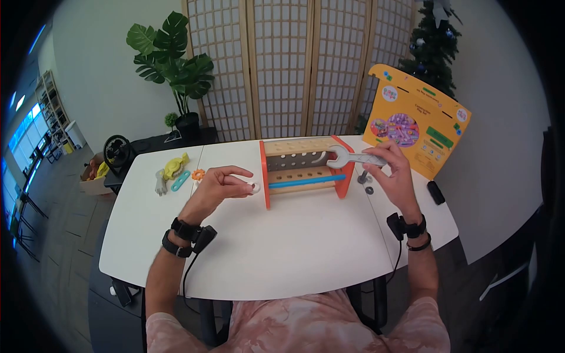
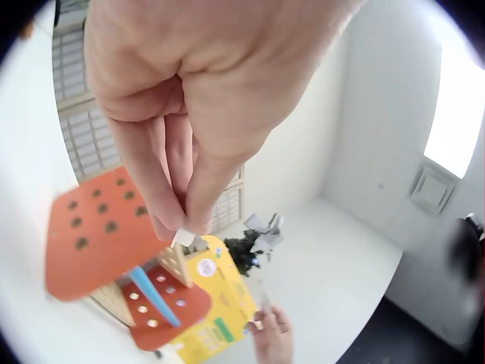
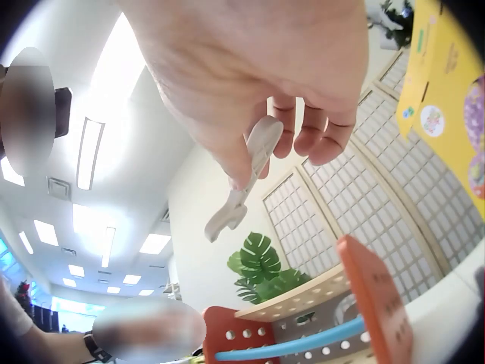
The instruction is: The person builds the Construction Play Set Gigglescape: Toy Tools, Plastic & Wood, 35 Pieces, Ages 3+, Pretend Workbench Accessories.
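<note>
**Registrar:** Left hand (image 1: pixel 222 183)?

**Handler:** Thumb and fingers pinching one small white piece (image 2: pixel 184 237), raised just beside the orange end panel (image 2: pixel 98 246) of the toy workbench (image 1: pixel 303 144). Contact with the panel: cannot tell. Exact shape: too small to read.

**Registrar:** Right hand (image 1: pixel 393 167)?

**Handler:** Thumb and fingers pinching one grey wrench (image 1: pixel 356 157) by its shank, raised, forked end toward the workbench. By the right wrist view, it hangs apart from the frame.

**Registrar:** Handling notes?

**Handler:** White piece: best offered square to a panel hole, gripped by its edges, so the fingers do not mask the view; a tilted piece would likely slip. Wrench: better carried above the blue bar (image 1: pixel 306 182), which could catch it. Workbench: held by neither hand, probably light; a spare finger braced on the frame should prevent sliding.

**Registrar:** Loose stock?

**Handler:** One dark bolt (image 1: pixel 362 177) and one dark nut (image 1: pixel 369 190), on the surface (image 1: pixel 282 247) near the right hand. A low wrist might scatter both.
</note>
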A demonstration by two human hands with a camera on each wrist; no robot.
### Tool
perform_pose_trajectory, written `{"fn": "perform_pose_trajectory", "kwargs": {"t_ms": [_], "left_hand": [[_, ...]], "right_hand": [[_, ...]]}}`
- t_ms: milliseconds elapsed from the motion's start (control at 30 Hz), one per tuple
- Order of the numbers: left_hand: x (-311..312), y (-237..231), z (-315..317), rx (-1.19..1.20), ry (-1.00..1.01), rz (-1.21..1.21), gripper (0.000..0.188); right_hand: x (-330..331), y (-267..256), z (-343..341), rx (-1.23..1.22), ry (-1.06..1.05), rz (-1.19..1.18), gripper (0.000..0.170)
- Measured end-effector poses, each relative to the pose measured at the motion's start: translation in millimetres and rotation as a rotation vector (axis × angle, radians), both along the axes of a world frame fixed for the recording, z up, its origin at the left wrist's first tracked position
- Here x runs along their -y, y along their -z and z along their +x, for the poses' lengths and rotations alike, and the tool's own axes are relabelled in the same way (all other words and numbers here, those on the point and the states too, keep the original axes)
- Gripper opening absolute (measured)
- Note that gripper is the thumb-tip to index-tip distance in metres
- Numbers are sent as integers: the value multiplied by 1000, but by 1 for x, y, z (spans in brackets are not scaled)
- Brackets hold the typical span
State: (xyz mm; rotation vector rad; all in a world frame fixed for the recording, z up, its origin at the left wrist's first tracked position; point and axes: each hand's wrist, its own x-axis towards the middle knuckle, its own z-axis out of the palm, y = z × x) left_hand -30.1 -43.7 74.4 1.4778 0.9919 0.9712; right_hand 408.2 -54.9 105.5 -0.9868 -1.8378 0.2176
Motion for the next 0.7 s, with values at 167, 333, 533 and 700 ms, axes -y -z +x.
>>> {"fn": "perform_pose_trajectory", "kwargs": {"t_ms": [167,333,533,700], "left_hand": [[15,-13,25,111,126,-17,30],[22,-15,34,175,207,-61,28],[26,-15,33,168,212,-77,25],[29,-7,38,233,162,-8,20]], "right_hand": [[17,9,-55,15,-210,-70,31],[15,15,-80,105,-300,-5,31],[14,17,-81,159,-317,-24,31],[21,21,-81,164,-297,-31,33]]}}
